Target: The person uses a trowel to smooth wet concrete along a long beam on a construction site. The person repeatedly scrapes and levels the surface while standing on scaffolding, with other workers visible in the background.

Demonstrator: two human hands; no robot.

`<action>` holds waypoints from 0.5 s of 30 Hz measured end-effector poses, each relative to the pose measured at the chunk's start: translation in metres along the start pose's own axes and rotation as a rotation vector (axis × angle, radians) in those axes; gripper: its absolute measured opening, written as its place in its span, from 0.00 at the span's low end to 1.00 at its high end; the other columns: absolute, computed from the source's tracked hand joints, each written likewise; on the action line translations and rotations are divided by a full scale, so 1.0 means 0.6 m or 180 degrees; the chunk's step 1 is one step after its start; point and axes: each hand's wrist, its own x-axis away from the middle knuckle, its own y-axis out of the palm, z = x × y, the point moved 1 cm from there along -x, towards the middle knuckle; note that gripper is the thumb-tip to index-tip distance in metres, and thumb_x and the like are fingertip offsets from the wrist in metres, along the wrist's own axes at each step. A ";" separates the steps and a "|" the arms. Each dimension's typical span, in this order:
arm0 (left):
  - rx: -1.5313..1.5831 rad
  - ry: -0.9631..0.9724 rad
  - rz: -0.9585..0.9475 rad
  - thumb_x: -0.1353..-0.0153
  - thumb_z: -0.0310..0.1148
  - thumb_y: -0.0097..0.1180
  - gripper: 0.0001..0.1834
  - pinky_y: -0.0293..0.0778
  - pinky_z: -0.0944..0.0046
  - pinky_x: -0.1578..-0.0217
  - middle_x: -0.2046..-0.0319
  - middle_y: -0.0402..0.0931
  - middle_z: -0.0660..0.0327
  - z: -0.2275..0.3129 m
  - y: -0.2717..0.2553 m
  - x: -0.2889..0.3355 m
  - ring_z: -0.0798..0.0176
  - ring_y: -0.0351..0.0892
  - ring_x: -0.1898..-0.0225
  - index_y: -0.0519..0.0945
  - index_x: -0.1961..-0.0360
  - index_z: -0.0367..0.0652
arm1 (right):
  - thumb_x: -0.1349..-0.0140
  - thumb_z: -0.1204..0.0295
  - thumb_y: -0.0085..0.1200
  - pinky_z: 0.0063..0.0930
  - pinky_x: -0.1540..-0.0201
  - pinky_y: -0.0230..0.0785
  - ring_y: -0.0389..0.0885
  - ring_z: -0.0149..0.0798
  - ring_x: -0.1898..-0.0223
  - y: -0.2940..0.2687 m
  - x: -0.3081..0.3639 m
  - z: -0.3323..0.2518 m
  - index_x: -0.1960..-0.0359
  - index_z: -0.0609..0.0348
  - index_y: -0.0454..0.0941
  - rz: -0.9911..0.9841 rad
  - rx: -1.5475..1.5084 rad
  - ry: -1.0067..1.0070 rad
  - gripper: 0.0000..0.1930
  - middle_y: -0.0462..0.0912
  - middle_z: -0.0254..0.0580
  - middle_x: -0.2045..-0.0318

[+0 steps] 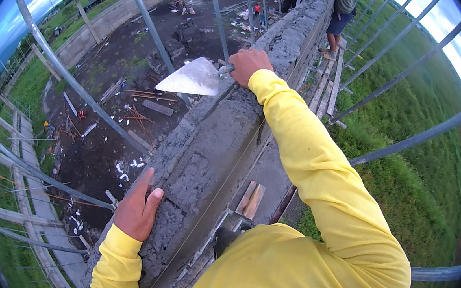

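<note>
My right hand (250,66) is wrapped round the handle of a pointed trowel (192,79) at the far part of the wall. Its pale metal blade sticks out to the left, past the wall's inner edge. Beneath my arms runs a thick wall top (207,141) covered in rough grey mortar, partly smoothed nearer the string. My left hand (138,207) rests at the wall's left edge, thumb and fingers apart, holding nothing. A thin string line (213,196) stretches along the wall's near side. Both my forearms are in yellow sleeves.
A wooden hand float (250,199) lies on a ledge below the wall. Metal poles (159,38) rise along both sides. Two people stand farther along; one person (339,0) is on scaffold planks (329,84). Timber and debris litter the dark ground far below; grass (411,180) lies right.
</note>
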 end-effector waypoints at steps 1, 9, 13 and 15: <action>-0.0035 0.0027 0.0056 0.17 0.53 0.55 0.33 0.76 0.48 0.31 0.34 0.82 0.36 0.002 0.001 0.002 0.32 0.82 0.32 0.76 0.25 0.36 | 0.31 0.61 0.67 0.54 0.34 0.76 0.88 0.51 0.39 -0.001 0.000 0.000 0.48 0.45 0.94 -0.0029 0.0005 0.0009 0.13 0.93 0.42 0.47; -0.0428 0.0027 -0.0266 0.19 0.58 0.58 0.39 0.75 0.45 0.29 0.31 0.80 0.35 -0.009 -0.001 0.002 0.32 0.81 0.30 0.74 0.24 0.34 | 0.32 0.61 0.68 0.53 0.36 0.77 0.88 0.51 0.40 0.009 0.001 0.004 0.50 0.46 0.94 0.0089 0.0009 -0.0036 0.13 0.93 0.41 0.47; -0.0455 -0.0023 -0.0291 0.19 0.58 0.58 0.40 0.76 0.46 0.29 0.32 0.80 0.34 -0.008 0.001 -0.001 0.32 0.81 0.30 0.75 0.25 0.32 | 0.32 0.60 0.67 0.53 0.35 0.77 0.88 0.53 0.40 0.014 0.001 0.006 0.49 0.46 0.93 0.0128 -0.0033 -0.0017 0.14 0.92 0.42 0.48; -0.0461 0.0061 -0.0228 0.19 0.56 0.59 0.38 0.77 0.46 0.31 0.35 0.82 0.33 -0.007 0.001 -0.002 0.31 0.82 0.32 0.75 0.26 0.32 | 0.32 0.61 0.67 0.52 0.35 0.77 0.87 0.51 0.39 0.013 0.000 0.006 0.49 0.46 0.93 0.0119 -0.0091 0.0001 0.13 0.92 0.42 0.47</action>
